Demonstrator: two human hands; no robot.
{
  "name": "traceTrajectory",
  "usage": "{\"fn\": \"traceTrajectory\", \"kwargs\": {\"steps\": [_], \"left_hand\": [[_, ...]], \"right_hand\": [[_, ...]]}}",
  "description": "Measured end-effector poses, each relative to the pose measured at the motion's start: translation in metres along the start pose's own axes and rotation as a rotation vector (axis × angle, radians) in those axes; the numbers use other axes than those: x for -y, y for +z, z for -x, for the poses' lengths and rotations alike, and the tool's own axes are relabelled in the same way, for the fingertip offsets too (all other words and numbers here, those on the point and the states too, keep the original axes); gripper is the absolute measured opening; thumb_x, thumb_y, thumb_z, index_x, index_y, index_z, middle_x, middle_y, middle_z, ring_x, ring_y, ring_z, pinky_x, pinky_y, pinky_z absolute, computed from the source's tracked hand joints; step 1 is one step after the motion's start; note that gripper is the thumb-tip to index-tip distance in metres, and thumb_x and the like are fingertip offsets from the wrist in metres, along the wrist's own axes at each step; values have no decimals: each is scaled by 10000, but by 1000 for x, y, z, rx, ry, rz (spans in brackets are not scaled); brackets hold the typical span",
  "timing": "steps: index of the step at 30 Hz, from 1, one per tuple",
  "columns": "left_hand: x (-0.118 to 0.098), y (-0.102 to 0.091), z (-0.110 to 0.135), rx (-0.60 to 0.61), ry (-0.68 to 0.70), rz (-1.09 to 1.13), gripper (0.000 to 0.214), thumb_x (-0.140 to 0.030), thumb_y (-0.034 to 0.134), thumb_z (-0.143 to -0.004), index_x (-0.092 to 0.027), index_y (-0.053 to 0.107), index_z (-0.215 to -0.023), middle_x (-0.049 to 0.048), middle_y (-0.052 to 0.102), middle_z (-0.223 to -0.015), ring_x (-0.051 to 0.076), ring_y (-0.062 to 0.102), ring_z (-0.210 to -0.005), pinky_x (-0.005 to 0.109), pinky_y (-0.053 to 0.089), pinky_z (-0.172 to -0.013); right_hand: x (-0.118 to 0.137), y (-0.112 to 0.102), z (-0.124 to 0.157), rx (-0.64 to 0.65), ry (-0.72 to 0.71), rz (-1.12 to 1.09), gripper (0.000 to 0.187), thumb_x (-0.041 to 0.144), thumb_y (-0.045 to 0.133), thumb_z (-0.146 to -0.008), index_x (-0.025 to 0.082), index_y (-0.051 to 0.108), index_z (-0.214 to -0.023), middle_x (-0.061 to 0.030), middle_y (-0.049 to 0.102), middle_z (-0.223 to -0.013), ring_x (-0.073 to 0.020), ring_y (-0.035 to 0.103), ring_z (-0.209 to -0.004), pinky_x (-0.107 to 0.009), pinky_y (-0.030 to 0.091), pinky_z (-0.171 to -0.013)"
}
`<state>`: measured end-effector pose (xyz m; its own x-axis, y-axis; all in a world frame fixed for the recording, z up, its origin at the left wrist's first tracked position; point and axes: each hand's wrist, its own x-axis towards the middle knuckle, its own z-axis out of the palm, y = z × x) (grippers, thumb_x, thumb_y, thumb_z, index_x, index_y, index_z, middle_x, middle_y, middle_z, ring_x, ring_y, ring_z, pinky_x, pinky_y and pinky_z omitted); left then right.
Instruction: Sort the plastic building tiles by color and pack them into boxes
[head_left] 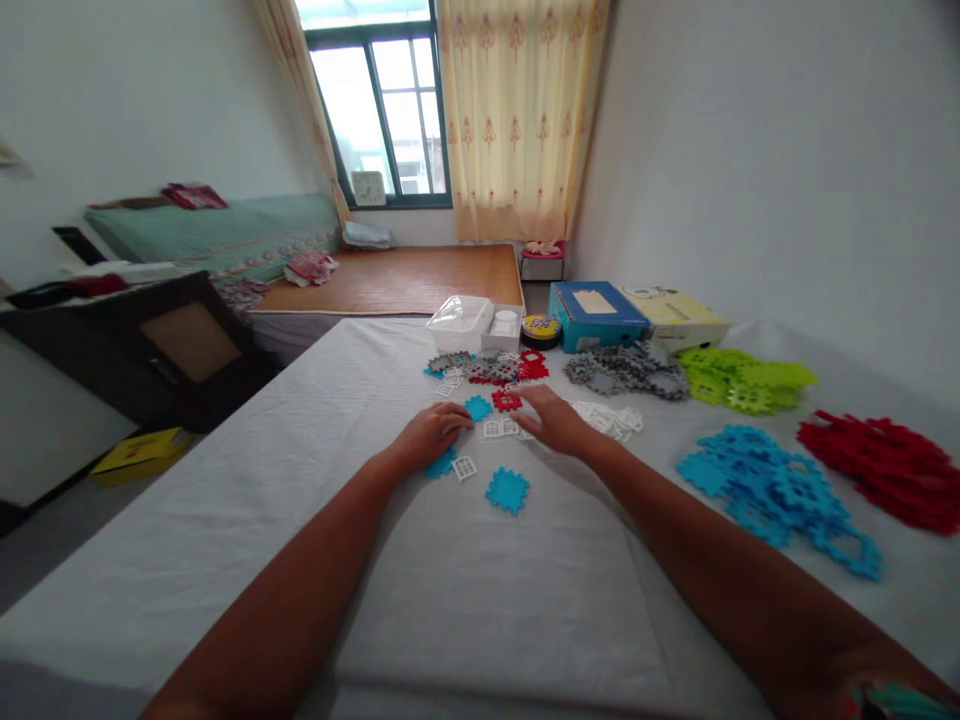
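My left hand (431, 437) rests low over the table with its fingers curled and pressed together; whatever they may hold is hidden. Beneath its palm side lies a blue notched plastic tile (441, 464), and a white window piece (465, 468) is just beside that. Another blue tile (478, 408) lies past the left fingertips. My right hand (553, 422) has its index finger and thumb apart, above a red notched tile (507, 401) and white window pieces (501, 429). Closer to me, a square blue tile (508, 491) lies flat.
Piles of grey (626, 370), lime-green (742, 380), blue (772, 480) and red tiles (885, 465) spread along the right. White window pieces (615, 420) heap behind my right wrist. A clear plastic box (460, 320), a round tin (541, 330) and a blue box (596, 320) stand behind.
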<state>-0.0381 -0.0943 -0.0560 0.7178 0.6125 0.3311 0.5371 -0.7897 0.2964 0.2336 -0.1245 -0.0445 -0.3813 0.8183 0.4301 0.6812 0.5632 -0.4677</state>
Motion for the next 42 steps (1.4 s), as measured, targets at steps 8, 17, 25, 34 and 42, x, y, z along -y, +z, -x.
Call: {"fn": "traceTrajectory", "kwargs": {"steps": [8,17,25,34,42], "left_hand": [[-2,-1,0,0,-1,-8,299,-126,485,-870,-235,718,-1024,50,677,-1102,179,605,-1030,333,461,-965],[-2,-1,0,-2,0,28,292,-105,492,-845,-227,719,-983,46,674,-1065,169,602,-1011,320,458,-963],[-3,-2,0,-11,-7,46,289,-97,497,-830,-226,719,-963,42,678,-1047,165,605,-997,313,461,-958],[-2,-1,-1,-13,-1,51,290,-104,493,-835,-232,721,-961,43,675,-1051,167,606,-997,315,463,-954],[1,0,0,-3,-21,54,280,-99,490,-812,-225,717,-918,40,671,-1061,161,600,-1013,315,463,-967]], "right_hand": [[13,22,15,232,-97,254,383,335,553,-907,178,598,-1254,-127,530,-1377,-277,435,-1271,-456,393,-1031],[13,19,11,83,-64,178,326,265,552,-908,193,607,-1222,-91,608,-1274,-228,482,-1190,-414,415,-1000],[14,19,14,195,-160,191,212,278,545,-921,192,681,-1059,-87,668,-1136,-205,534,-1082,-371,424,-968],[7,28,3,81,77,320,408,378,498,-936,224,565,-1308,-102,539,-1370,-261,417,-1280,-441,417,-994],[7,21,10,172,-8,323,307,331,560,-911,207,629,-1183,-82,624,-1249,-233,470,-1195,-395,402,-977]]}}
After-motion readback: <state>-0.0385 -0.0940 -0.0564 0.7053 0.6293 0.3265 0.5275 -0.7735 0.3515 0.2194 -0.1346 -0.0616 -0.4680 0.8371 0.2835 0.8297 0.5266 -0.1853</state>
